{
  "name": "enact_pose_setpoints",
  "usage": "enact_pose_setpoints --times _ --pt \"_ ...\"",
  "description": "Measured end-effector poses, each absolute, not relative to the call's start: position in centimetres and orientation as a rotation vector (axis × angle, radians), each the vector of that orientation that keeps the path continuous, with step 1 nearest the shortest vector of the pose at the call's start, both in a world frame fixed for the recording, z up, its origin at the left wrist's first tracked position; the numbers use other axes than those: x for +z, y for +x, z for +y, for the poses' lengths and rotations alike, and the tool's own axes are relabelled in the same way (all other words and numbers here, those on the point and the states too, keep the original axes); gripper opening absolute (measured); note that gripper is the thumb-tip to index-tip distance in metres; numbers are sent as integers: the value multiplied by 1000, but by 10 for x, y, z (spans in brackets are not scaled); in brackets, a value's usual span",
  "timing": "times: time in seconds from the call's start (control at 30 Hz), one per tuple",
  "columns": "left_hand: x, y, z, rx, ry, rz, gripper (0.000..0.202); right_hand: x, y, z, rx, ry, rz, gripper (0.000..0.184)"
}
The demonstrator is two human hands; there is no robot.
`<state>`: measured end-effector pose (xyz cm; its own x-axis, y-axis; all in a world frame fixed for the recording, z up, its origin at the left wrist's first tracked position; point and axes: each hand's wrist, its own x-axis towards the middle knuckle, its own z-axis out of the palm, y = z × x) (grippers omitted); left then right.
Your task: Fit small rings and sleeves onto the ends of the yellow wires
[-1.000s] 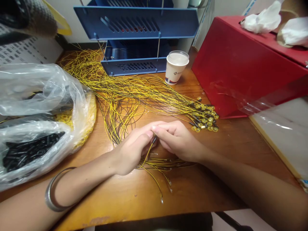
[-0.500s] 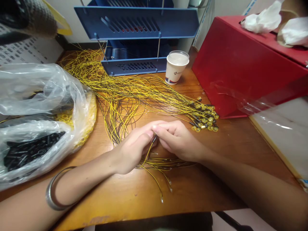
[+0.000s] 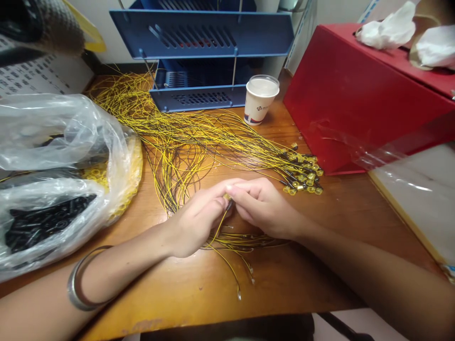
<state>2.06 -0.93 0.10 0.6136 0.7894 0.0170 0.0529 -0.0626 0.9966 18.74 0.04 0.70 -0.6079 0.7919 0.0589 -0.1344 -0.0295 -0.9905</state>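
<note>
My left hand (image 3: 195, 220) and my right hand (image 3: 265, 208) meet over the table, both closed at the fingertips. Between them is the end of a yellow-and-black wire with a black sleeve (image 3: 229, 205) on it; a bit of yellow shows just above the sleeve. Fingers cover most of this end, so which hand grips which part is partly hidden. Below the hands lie loose wires (image 3: 231, 272) with small bare tips. A long bundle of yellow and black wires (image 3: 199, 128) stretches behind, ending at the right in black sleeves and yellow hexagonal caps (image 3: 309, 175).
Left, a clear plastic bag (image 3: 117, 156) holds black sleeves (image 3: 46, 222) and yellow rings (image 3: 130, 184). Behind stand a blue rack (image 3: 206, 35) and a paper cup (image 3: 261, 102). A red box (image 3: 373, 94) with tissues on top is at the right.
My left thumb has shifted slightly down along the wire end, and a bit of yellow now shows above the black sleeve. My right hand is nearly still.
</note>
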Motion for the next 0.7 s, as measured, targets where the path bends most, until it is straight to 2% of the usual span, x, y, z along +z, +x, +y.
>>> enact_pose_setpoints --times 0.7 --pt "6 25 -10 697 1588 752 50 7 191 2 1624 -762 -1655 55"
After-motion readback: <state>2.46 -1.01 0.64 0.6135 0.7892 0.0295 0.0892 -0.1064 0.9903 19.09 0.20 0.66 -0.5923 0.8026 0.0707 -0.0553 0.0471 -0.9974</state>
